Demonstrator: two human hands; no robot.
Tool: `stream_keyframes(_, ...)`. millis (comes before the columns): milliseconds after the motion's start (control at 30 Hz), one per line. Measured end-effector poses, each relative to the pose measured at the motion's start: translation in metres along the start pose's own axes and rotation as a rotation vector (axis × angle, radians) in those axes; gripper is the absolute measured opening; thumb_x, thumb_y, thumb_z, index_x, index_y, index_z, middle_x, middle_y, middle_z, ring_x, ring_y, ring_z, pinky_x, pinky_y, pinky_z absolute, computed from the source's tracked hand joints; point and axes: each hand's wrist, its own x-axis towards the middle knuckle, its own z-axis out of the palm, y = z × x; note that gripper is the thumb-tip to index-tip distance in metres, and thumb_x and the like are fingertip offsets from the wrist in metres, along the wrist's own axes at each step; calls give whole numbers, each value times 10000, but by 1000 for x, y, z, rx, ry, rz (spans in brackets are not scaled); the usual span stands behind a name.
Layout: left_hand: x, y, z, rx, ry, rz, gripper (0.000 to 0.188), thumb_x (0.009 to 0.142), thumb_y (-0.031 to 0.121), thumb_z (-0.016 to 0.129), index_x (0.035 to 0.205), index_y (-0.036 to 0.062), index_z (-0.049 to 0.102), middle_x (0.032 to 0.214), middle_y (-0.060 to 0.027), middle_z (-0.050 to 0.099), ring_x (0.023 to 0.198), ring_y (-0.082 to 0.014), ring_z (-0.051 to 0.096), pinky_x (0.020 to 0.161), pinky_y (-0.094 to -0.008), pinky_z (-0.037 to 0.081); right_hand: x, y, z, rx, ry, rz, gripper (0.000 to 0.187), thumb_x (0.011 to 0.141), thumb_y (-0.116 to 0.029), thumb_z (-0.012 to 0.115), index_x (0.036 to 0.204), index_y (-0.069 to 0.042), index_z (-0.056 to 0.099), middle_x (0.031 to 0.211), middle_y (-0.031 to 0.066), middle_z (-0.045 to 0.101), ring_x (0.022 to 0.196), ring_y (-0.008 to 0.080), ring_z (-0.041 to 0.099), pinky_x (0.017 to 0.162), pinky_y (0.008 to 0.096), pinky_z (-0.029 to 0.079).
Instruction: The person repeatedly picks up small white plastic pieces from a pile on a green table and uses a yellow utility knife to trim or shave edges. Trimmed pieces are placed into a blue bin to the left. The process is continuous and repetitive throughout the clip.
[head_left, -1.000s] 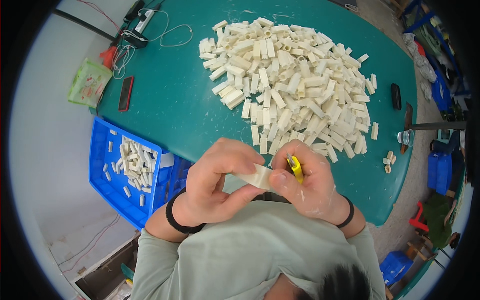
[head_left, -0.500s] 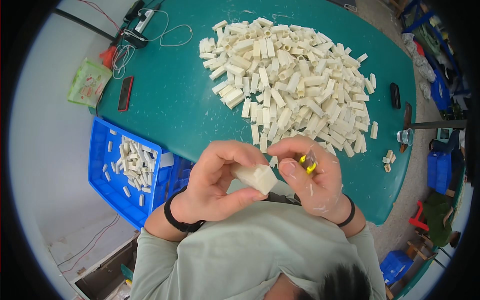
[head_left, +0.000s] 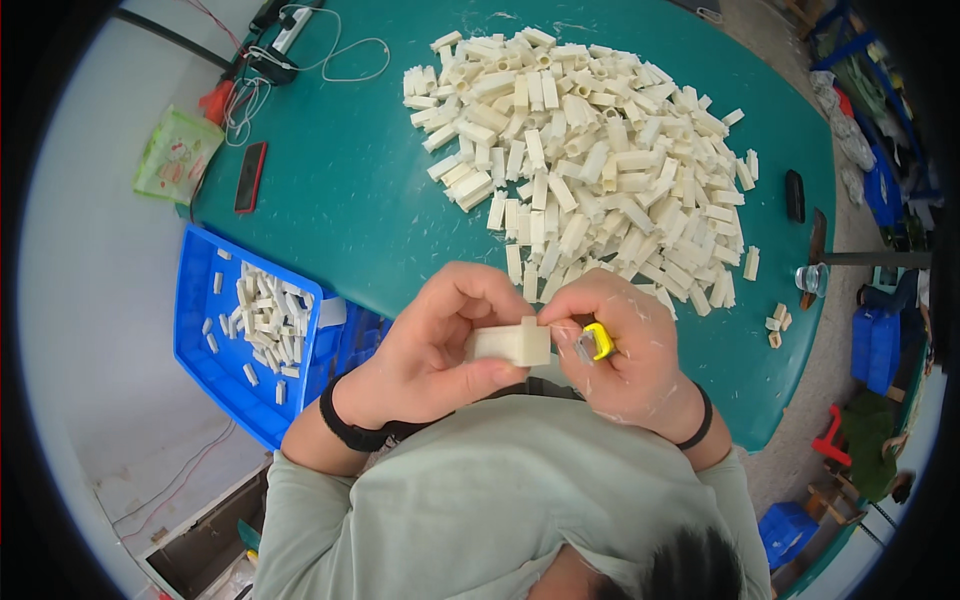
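Note:
My left hand (head_left: 440,345) is closed around a cream-coloured plastic block-shaped part (head_left: 505,343), held level with its wider end toward the right. Close to that end is my right hand (head_left: 635,350), thumb and forefinger together at the part's edge. A small yellow-and-grey tool (head_left: 600,342) sits in the right hand's grip; most of it is hidden by the fingers, and its kind cannot be made out. Pale shavings cling to the right hand. Beyond both hands lies a big heap of similar cream parts (head_left: 600,170) on the green table (head_left: 340,200).
At the left, a blue tray (head_left: 215,350) holds a smaller pile of parts. A phone (head_left: 250,178), a power strip (head_left: 292,30) with cables and a green bag (head_left: 178,155) are at the far left. To the right are a black case (head_left: 795,195), a clear cup (head_left: 810,280) and several loose parts (head_left: 778,318).
The cream part has turned from a slant to nearly level. My right hand has rolled, bringing its fingertips against the part's end and showing more of the yellow tool.

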Motion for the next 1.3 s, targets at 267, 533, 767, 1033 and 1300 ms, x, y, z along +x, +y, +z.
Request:
stream_keyframes(267, -31, -14, -61, 366, 629, -10, 229, 891, 100, 546, 1114, 57, 520, 972, -60, 583, 839, -171, 571, 760, -307, 467, -5, 11, -1, 144, 85, 176, 95, 764, 23, 548, 850, -15, 562, 742, 66, 559, 593, 135, 504, 554, 242, 408)
stream_keyframes(533, -134, -36, -202, 1838, 1252, -44, 365, 750, 96, 653, 1096, 18, 566, 1030, -175, 590, 955, -309, 555, 826, -376, 431, -9, 27, -10, 283, 210, 382, 76, 842, -53, 575, 816, -7, 522, 676, 15, 520, 583, 52, 428, 543, 198, 375)
stream_keyframes(767, 18, -139, -93, 1162, 424, -302, 296, 716, 192, 721, 911, 31, 565, 795, -112, 606, 690, -220, 604, 612, -317, 487, -12, 30, -16, 295, 276, 431, 122, 855, -76, 591, 807, -9, 501, 656, -3, 505, 596, 46, 416, 551, 188, 367)
stream_keyframes(1033, 49, -192, -99, 878, 470, -646, 341, 700, 175, 723, 926, 32, 511, 743, -60, 594, 635, -127, 569, 607, -273, 484, -19, 30, -28, 285, 276, 457, 137, 850, -80, 598, 791, -6, 498, 646, 6, 507, 596, 47, 429, 547, 190, 371)
stream_keyframes(1300, 39, -47, -25, 264, 337, -237, 381, 801, 51, 600, 1155, -2, 471, 969, -75, 525, 843, -165, 588, 708, -276, 476, -20, 39, -16, 207, 83, 383, 239, 857, -190, 612, 934, 2, 492, 746, 61, 550, 618, 112, 488, 586, 233, 417)
